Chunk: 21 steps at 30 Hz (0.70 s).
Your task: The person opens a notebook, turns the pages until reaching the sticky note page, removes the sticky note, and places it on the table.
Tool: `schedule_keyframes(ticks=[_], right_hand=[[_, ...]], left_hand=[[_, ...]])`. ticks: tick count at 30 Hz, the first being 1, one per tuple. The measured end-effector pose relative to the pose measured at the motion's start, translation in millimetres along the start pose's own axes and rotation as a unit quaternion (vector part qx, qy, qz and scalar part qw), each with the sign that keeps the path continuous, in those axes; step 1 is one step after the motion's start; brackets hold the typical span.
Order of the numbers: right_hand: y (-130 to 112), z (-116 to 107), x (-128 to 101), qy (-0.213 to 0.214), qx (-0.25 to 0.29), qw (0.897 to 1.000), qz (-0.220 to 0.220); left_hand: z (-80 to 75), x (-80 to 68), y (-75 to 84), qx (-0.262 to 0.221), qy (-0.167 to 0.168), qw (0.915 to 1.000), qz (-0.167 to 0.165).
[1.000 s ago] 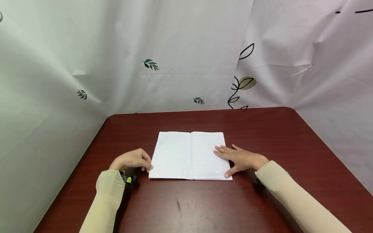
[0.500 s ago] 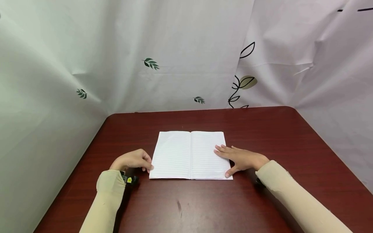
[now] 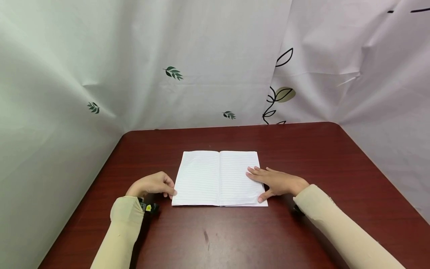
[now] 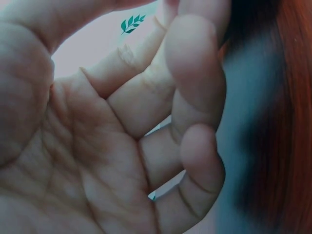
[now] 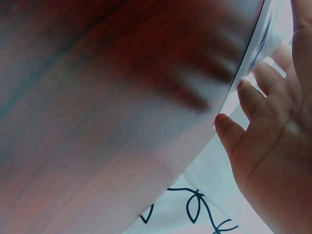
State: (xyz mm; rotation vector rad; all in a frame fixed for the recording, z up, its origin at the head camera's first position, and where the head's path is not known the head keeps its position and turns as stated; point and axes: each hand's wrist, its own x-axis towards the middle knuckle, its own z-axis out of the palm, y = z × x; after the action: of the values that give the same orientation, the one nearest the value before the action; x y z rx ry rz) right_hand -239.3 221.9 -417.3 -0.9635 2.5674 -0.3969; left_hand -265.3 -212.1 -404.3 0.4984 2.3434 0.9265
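Note:
An open notebook (image 3: 198,179) with ruled white pages lies flat in the middle of the dark red table. My left hand (image 3: 152,185) pinches its left edge near the bottom corner, the thumb on top of the page. In the left wrist view the fingers (image 4: 195,63) curl in toward the palm, and the notebook is mostly hidden. Across the right edge my right hand (image 3: 277,182) rests with fingers spread over the right page. Its thumb lies close to the bottom right corner, where the page buckles slightly. From the right wrist, several fingertips show along the notebook's edge.
The reddish-brown table (image 3: 188,239) has rounded far corners and a small dark scuff in front of the notebook. White sheeting (image 3: 215,56) with printed leaves hangs behind and along both sides. A dark device (image 3: 149,207) is strapped at the left wrist.
My right thumb has shifted slightly inward, and the right page's lower edge now buckles a little beside it. The left hand keeps its pinch on the notebook.

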Motion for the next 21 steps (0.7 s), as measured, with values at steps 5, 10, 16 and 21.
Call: schedule_keyframes(ticks=[5,10,16,21], right_hand=[[-0.7,-0.1,0.8,-0.001,0.004,1.0,0.014],[-1.8,-0.4,1.4,0.0,-0.004,1.0,0.025],[-1.9,-1.3,1.5,-0.001,0.001,1.0,0.031],[-1.6,-1.7,1.5,-0.001,0.005,1.0,0.027]], left_hand=[[0.0,0.4,0.1,-0.001,0.002,1.0,-0.001],[-1.2,-0.6,0.3,-0.005,0.0,1.0,0.005],[-4.0,-0.4,-2.6,-0.003,0.004,1.0,0.005],[-7.2,-2.1,-3.6,-0.002,0.019,0.9998,0.004]])
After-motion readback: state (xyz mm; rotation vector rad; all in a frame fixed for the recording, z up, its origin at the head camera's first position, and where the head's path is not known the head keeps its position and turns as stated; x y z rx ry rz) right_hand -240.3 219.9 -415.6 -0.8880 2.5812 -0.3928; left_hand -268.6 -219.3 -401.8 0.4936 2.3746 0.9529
